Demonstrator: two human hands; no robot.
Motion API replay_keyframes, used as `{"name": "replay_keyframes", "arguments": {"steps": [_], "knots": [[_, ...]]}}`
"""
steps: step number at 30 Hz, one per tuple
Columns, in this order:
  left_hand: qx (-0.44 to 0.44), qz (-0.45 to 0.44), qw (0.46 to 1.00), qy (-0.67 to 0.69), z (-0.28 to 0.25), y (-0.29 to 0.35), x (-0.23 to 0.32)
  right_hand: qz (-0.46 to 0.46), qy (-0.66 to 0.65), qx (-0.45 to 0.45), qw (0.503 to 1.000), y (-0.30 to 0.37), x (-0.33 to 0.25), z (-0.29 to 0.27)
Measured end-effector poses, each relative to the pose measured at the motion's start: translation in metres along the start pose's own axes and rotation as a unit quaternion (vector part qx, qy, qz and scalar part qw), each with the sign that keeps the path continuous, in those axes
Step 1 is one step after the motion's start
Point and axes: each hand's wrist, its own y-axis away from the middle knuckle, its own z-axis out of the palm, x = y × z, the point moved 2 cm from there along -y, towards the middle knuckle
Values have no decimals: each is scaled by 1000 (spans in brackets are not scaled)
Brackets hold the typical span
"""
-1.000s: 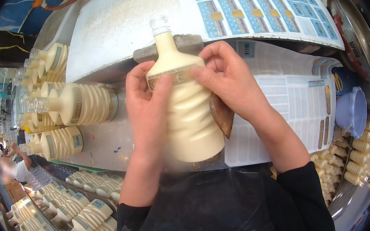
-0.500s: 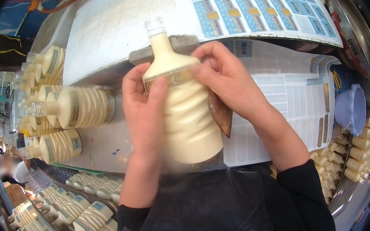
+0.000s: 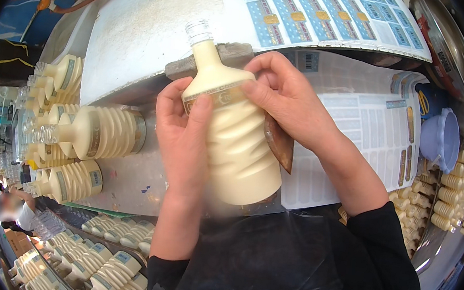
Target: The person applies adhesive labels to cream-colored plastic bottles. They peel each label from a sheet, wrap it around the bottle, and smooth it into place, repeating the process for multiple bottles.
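A cream bottle (image 3: 242,152) with wavy ridges and a clear threaded neck leans over the bench, its neck pointing away from me. Around its shoulder runs a thin brown-gold label band (image 3: 223,96). My left hand (image 3: 179,133) grips the bottle's left side, its thumb pressed at the band's left end. At the right end, the thumb and bent forefinger of my right hand (image 3: 286,99) press together on the band. Under my right palm sits a flat brown pointed piece (image 3: 279,143), like a scraper; how it is held is hidden. Behind the bottle's neck rests a grey block (image 3: 180,69).
Several labelled cream bottles (image 3: 110,134) lie at the left. More bottles (image 3: 114,273) fill trays at the lower left. A partly used label sheet (image 3: 354,124) lies right, blue labels (image 3: 298,18) at the back. A lilac bucket (image 3: 440,137) stands far right.
The bottle and both hands appear slightly farther right, along with the bench around them. My grip looks the same. At the lower left, another person has shifted and an arm shows more.
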Motion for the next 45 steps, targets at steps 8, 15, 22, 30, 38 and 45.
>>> {"name": "replay_keyframes", "arguments": {"steps": [8,15,22,30,38,45], "knots": [[-5,0,1000,8,1,1,0,-25,-42,10,999,-4,5,-6],[-12,2,1000,6,0,-1,0,-17,203,80,976,8,-30,7],[-14,-5,1000,10,0,0,2,73,-4,70,995,6,-12,-20],[-31,6,1000,3,0,-3,-2,-104,61,143,982,27,-30,3],[-14,4,1000,-5,0,-1,-2,-308,230,248,889,43,-25,-1],[-28,-15,999,-9,-11,-4,-4,-264,163,127,942,56,-35,7]]}}
